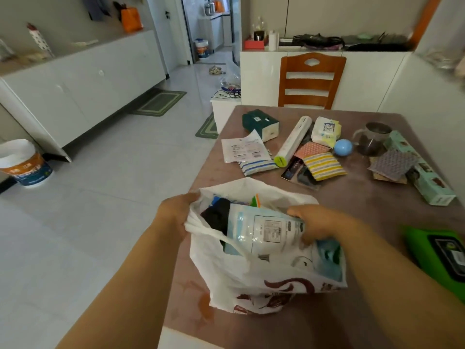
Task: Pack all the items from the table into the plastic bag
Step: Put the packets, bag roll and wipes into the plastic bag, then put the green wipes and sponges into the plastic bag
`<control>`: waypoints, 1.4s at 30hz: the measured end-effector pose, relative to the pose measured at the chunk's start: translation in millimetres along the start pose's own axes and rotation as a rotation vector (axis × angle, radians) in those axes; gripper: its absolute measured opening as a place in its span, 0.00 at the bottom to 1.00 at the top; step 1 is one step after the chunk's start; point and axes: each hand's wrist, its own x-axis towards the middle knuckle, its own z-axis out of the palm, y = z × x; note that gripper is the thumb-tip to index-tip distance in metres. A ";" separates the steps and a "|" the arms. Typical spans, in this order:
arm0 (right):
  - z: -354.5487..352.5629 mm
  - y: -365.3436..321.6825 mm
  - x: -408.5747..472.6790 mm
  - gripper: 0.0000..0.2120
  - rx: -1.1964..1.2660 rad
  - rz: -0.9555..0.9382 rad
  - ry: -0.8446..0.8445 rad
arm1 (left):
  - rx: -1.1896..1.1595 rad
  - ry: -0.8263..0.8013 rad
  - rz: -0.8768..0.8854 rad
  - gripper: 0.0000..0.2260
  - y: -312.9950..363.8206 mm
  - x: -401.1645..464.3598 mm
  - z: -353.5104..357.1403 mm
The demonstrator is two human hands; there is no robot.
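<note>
Wooden chair [312,80]; 2 buckets [24,163]; mats [159,104]

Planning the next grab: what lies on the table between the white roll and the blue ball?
In the head view, between the white roll and the blue ball lies an orange patterned cloth.

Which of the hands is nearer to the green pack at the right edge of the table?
The right. The right hand is at the bag mouth, holding a packet, with the green pack off to its right. The left hand grips the bag's far left rim.
</note>
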 end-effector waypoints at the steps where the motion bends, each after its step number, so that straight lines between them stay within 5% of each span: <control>1: 2.4 -6.5 4.8 0.22 -0.005 -0.024 -0.007 | 0.018 -0.024 0.010 0.11 0.0 -0.3 2.3; 5: 0.8 -39.2 23.1 0.20 0.311 -0.148 -0.016 | 0.083 -0.097 0.053 0.09 0.5 -3.2 11.7; 12: -2.3 -9.6 38.8 0.30 0.228 0.282 0.476 | 0.159 -0.087 0.153 0.08 -3.4 5.7 12.2; 16: 1.2 -9.0 32.6 0.29 0.006 0.266 1.002 | 0.569 0.032 0.179 0.38 -12.1 11.2 6.6; 17: -0.3 -7.0 32.7 0.31 -0.041 0.325 1.032 | 0.605 0.018 0.134 0.37 -16.2 12.5 4.7; 21: -10.0 10.5 42.8 0.20 0.106 0.434 0.695 | 0.299 -0.236 -0.052 0.12 -31.1 8.2 9.6; 24: -8.7 16.3 41.5 0.19 0.305 0.399 0.635 | 0.288 -0.254 0.006 0.17 -35.8 15.2 25.6; 30: -15.0 58.9 24.1 0.16 0.508 0.503 0.786 | 0.341 -0.292 -0.047 0.13 -14.3 18.8 90.0; 33: -21.2 90.3 12.0 0.10 0.608 0.542 0.896 | 0.413 -0.323 0.014 0.14 -0.1 22.0 131.4; 37: -23.4 124.1 -5.2 0.14 0.608 0.640 0.986 | 0.425 -0.397 0.109 0.16 21.3 18.5 178.8; 42: -25.2 127.1 -29.6 0.17 0.707 0.599 0.822 | 0.627 -0.432 0.237 0.24 37.0 10.9 205.6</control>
